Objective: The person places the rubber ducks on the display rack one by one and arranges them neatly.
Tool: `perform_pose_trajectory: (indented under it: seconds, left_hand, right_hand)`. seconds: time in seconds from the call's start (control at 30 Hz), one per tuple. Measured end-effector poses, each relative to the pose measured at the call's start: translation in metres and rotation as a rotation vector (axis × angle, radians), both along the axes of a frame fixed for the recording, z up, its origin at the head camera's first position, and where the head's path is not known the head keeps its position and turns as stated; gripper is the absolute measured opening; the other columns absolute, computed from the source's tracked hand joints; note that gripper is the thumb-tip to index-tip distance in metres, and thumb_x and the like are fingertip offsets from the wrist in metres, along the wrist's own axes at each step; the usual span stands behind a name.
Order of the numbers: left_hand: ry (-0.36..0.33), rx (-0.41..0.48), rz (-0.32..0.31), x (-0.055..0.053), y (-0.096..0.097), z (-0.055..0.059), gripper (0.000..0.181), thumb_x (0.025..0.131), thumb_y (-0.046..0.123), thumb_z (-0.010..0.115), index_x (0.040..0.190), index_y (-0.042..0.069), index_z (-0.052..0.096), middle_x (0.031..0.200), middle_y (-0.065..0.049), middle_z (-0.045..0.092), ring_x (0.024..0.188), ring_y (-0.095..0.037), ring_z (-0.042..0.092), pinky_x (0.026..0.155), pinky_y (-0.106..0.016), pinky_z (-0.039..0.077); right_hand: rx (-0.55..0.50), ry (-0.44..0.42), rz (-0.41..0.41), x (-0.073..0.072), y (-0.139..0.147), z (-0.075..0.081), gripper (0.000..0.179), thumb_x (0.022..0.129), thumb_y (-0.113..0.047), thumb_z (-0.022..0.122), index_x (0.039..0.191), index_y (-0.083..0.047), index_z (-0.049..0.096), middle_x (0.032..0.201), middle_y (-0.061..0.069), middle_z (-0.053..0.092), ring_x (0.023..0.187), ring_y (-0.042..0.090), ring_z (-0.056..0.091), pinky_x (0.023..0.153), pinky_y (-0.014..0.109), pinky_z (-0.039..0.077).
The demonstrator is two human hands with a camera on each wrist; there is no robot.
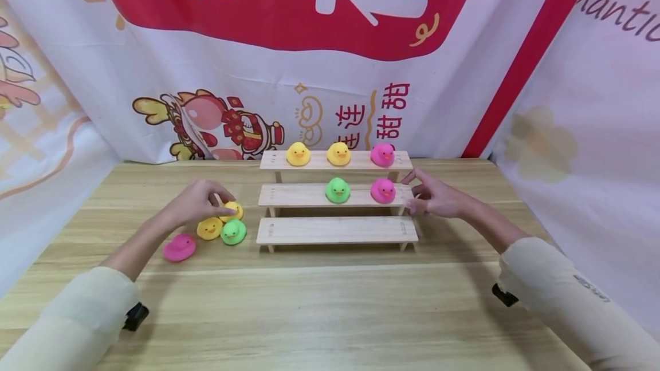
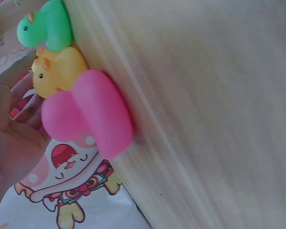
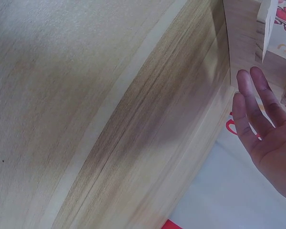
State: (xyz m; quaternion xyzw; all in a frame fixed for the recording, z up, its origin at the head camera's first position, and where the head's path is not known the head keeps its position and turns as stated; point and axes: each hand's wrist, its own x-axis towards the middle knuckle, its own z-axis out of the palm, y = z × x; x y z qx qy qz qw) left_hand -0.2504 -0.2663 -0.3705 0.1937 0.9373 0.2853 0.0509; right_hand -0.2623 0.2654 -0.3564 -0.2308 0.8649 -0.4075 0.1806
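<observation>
Your cream sleeves (image 1: 72, 314) reach in from the near left and near right, a small black object (image 1: 136, 316) beside each, over a pale wood-grain table (image 1: 309, 325). On the left, your left hand (image 1: 201, 202) bends over a cluster of toy ducks. Its thumb crosses the farthest yellow duck (image 1: 238, 209); the other fingertips are partly hidden, so I cannot tell whether they grasp it. Just nearer sit a second yellow duck (image 1: 209, 228) and, to its right, a green duck (image 1: 234, 232). A pink duck (image 1: 180, 247) lies nearer and farther left.

At the centre is a three-tier wooden stand (image 1: 335, 231). Its far, top tier carries two yellow ducks (image 1: 298, 154) and, on the right, a pink one (image 1: 382, 155); the middle tier carries a green one (image 1: 337, 190) left of another pink one (image 1: 383, 191). Your right hand (image 1: 438, 196) is at the stand's right end, fingers released, spread and holding nothing; contact with the wood is unclear. Beyond hangs a printed red-and-white cloth (image 1: 289, 39).
</observation>
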Motion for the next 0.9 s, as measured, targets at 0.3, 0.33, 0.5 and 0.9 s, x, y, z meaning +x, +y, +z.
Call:
perform_pose_trajectory:
  seconds: [0.3,0.33,0.5,0.9]
  left_hand:
    - [-0.027,-0.004,0.017,-0.003,-0.0021,-0.0059,0.032,0.087,0.019,0.086,0.107,-0.004,0.077,0.095,-0.008,0.075,0.076,-0.019,0.062,0.063,-0.027,0.053]
    - [-0.025,-0.006,0.018,-0.0035,-0.0018,-0.0064,0.031,0.087,0.019,0.086,0.107,-0.004,0.077,0.094,-0.008,0.075,0.076,-0.019,0.061,0.063,-0.027,0.053]
    - [-0.012,-0.011,0.02,-0.0056,0.0,-0.0077,0.029,0.086,0.016,0.086,0.106,-0.004,0.078,0.091,-0.007,0.074,0.073,-0.019,0.059,0.059,-0.025,0.049]
    - [-0.012,-0.014,0.025,-0.0061,0.0047,-0.0058,0.025,0.086,0.017,0.086,0.099,-0.002,0.078,0.085,-0.005,0.073,0.07,-0.018,0.059,0.059,-0.026,0.049]
  right_hand:
    - [-0.004,0.005,0.006,-0.0008,0.0001,-0.0005,0.045,0.101,-0.008,0.063,0.134,0.0,0.033,0.107,0.026,0.07,0.091,0.037,0.068,0.069,0.046,0.057]
    - [-0.003,0.005,0.004,-0.0008,0.0,-0.0006,0.045,0.101,-0.008,0.063,0.134,0.0,0.034,0.107,0.025,0.07,0.091,0.037,0.068,0.068,0.045,0.057]
    - [-0.008,0.007,0.007,0.0,0.0003,0.0,0.045,0.101,-0.007,0.064,0.134,0.0,0.033,0.105,0.025,0.071,0.091,0.037,0.067,0.068,0.044,0.057]
    - [-0.013,0.004,0.003,-0.0017,0.0003,-0.0023,0.047,0.099,-0.006,0.066,0.133,-0.001,0.034,0.106,0.024,0.071,0.09,0.036,0.067,0.066,0.041,0.056]
